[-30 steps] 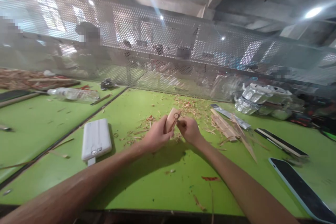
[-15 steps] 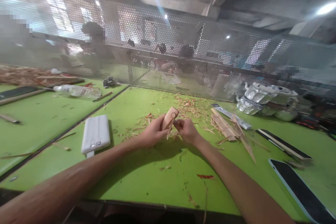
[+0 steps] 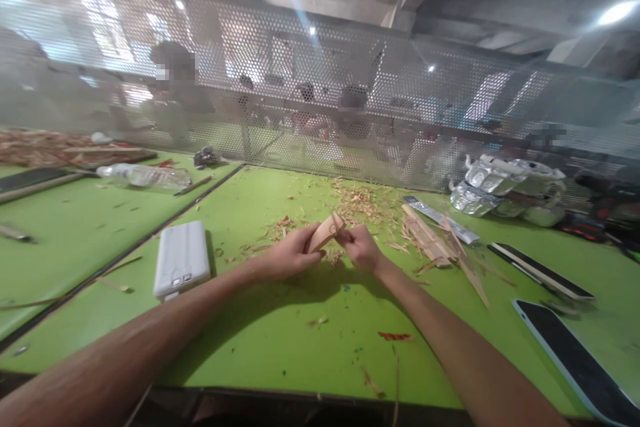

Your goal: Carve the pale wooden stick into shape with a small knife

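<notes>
My left hand (image 3: 289, 255) is closed around a small wooden block (image 3: 323, 233), which has a circle marked near its far end. The block tilts up to the right, over the green tabletop. My right hand (image 3: 364, 249) is a fist close against the block's right end; whatever its fingers grip is hidden. Thin wood shavings (image 3: 357, 200) lie scattered just beyond both hands.
A white power bank (image 3: 183, 257) lies left of my hands. Wood strips (image 3: 425, 237) and a metal ruler (image 3: 445, 220) are to the right, with a phone (image 3: 570, 353) nearer me. A plastic bottle (image 3: 145, 175) lies far left. A perforated screen (image 3: 300, 107) closes the back.
The block has turned in my left hand, its marked face now tipping more to the right. A thin sliver seen hanging by it no longer shows. My right hand has shifted slightly.
</notes>
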Tool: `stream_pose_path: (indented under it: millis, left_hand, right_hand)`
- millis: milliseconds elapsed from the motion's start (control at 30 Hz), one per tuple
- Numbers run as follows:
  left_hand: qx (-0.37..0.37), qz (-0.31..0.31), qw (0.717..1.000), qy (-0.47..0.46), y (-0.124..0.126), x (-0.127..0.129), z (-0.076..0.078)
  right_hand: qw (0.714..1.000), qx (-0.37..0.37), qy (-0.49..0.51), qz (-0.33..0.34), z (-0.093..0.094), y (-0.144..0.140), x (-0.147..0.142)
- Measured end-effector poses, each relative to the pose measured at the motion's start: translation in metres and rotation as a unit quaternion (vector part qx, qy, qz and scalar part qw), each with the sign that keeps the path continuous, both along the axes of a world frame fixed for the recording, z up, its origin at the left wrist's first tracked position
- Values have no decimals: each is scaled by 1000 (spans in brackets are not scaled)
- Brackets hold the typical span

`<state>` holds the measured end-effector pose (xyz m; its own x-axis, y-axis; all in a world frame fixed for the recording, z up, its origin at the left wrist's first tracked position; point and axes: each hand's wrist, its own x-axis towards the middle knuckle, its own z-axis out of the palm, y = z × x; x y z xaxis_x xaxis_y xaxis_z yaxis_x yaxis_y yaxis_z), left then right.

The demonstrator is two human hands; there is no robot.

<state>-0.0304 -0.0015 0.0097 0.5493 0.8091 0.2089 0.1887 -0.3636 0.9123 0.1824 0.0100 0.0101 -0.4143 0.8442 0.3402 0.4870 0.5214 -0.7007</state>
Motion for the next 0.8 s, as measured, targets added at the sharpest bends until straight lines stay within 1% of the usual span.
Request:
stream_pose_path:
  millis: [67, 167, 233, 300, 400, 467, 567, 800]
  left_hand:
    - [-2, 11, 1000, 6, 3, -1, -3]
    - [-25, 32, 999, 4, 5, 1, -6]
    - [-20, 55, 998, 17, 4, 4, -6]
    - [2, 92, 995, 34, 2, 6, -5]
    - [38, 143, 987, 68, 1, 9, -4]
    - [63, 158, 981, 92, 2, 8, -4]
    - [91, 159, 977, 112, 4, 7, -6]
    - [115, 144, 973, 142, 7, 5, -8]
  right_hand:
    - [999, 11, 35, -16, 3, 0, 0]
    - [996, 27, 73, -48, 8, 0, 1]
    - [991, 17, 118, -67, 11, -2, 0]
    - [985, -14, 159, -71, 14, -5, -2]
    - [983, -77, 164, -26, 16, -10, -8]
    - [982, -103, 160, 1, 16, -13, -12]
    - [972, -139, 188, 8, 15, -13, -14]
    - [933, -254, 250, 44, 15, -9, -7]
